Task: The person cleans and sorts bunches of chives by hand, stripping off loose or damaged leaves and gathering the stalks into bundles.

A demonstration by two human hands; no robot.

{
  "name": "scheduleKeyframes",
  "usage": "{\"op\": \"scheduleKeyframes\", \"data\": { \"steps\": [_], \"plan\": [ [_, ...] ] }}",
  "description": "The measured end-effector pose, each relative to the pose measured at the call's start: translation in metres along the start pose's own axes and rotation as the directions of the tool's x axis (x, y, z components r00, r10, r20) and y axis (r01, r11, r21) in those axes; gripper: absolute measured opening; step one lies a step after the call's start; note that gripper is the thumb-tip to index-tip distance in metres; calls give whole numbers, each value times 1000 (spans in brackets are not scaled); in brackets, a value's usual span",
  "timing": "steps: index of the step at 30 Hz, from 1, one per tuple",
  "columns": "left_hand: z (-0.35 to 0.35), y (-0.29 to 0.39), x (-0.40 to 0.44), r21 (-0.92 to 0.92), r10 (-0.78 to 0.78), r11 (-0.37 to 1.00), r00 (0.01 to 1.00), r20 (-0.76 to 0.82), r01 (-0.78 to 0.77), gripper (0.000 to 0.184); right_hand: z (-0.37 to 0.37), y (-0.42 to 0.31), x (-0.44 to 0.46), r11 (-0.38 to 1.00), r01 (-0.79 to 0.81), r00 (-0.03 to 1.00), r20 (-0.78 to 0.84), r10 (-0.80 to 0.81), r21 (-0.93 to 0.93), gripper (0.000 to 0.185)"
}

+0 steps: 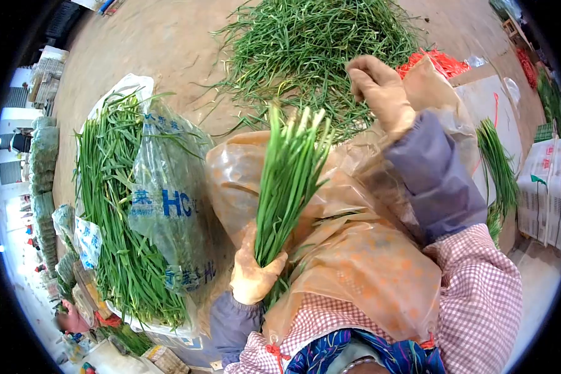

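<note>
My left hand (254, 269), in a pale glove, is wrapped round a bunch of green stalks (287, 187) whose pale cut ends point up and away from me. My right hand (375, 86), also gloved, is raised to the right of the bunch, near the edge of the loose green pile (318, 50) on the floor. Its fingers are curled, and nothing can be made out between them. A clear orange-tinted plastic sheet (361, 268) covers my lap.
To the left stands a large plastic-lined container (134, 84) packed with green stalks. Red ties (439, 62) lie beyond my right arm, beside a pale board (495, 112). Another bunch (498, 165) rests at the right, near white crates (540, 193).
</note>
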State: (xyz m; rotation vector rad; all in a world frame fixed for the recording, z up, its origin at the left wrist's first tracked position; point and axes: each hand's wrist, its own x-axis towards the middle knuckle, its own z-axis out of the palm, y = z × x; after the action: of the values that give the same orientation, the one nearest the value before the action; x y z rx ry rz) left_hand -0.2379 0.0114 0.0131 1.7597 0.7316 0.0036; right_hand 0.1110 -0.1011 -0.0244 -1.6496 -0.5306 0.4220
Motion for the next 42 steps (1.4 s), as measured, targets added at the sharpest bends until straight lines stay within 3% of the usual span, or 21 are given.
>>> {"op": "scheduleKeyframes", "data": {
  "steps": [2,4,5,6,7,9,11,12,13,17,19,22,24,27,28,29,30,32,35,40,42],
  "plan": [
    [-2,11,3,109,86,991,991,-107,-74,66,0,-1,-26,881,-308,951,135,278,359,24],
    [-1,31,5,239,129,968,967,-220,-74,67,21,11,-61,539,-636,766,368,526,552,39],
    [0,24,8,374,263,913,935,-239,-161,75,33,15,-81,432,-696,712,477,514,573,49],
    [3,27,8,428,261,893,933,-247,-137,76,47,42,-96,61,-754,594,638,490,655,58],
    [8,30,6,480,259,870,934,-248,-114,76,66,72,-97,-13,-777,573,716,399,629,70],
    [14,29,2,595,280,795,942,-186,-119,83,96,114,-90,-702,-587,560,829,10,405,74],
    [16,24,-5,725,121,686,992,-25,-66,90,111,105,-78,-662,-607,692,703,-167,440,78],
    [17,23,-8,763,62,641,996,57,-83,92,108,86,-73,-306,-651,756,629,-180,695,79],
    [20,24,-11,774,-21,631,996,82,-51,94,99,84,-72,-204,-681,732,653,-193,703,79],
    [-10,51,-7,443,210,809,894,395,-386,93,89,51,-83,-212,-646,750,557,-357,734,75],
    [-28,60,5,286,206,918,946,250,-275,91,84,26,-93,-221,-580,803,504,-319,784,77],
    [-30,62,42,-129,308,942,951,-35,-309,97,82,38,-80,-198,-738,669,662,-336,645,76],
    [3,48,79,-516,269,833,961,61,-200,106,81,24,-82,-198,-751,655,671,-347,630,75],
    [34,6,92,-493,21,826,859,511,273,105,89,22,-87,-129,-607,745,504,-437,785,71],
    [42,10,84,-455,-74,774,776,627,441,105,79,30,-78,-54,-724,658,666,-353,687,67],
    [48,13,77,-574,26,709,799,601,410,99,69,38,-70,-12,-829,544,800,-255,560,65],
    [48,9,78,-584,25,691,794,607,425,98,63,32,-71,15,-778,628,777,-41,629,68],
    [45,-2,80,-614,27,654,797,603,442,94,36,52,-70,-94,-747,665,740,-103,658,71],
    [36,-5,75,-693,16,600,860,510,400,90,7,32,-89,96,-598,748,511,424,795,75],
    [30,2,74,-733,17,607,918,396,305,88,12,-6,-131,142,-583,809,554,198,800,71],
    [23,21,75,-605,29,756,911,410,248,81,28,-10,-131,257,-557,830,520,203,789,68]
  ]
}}
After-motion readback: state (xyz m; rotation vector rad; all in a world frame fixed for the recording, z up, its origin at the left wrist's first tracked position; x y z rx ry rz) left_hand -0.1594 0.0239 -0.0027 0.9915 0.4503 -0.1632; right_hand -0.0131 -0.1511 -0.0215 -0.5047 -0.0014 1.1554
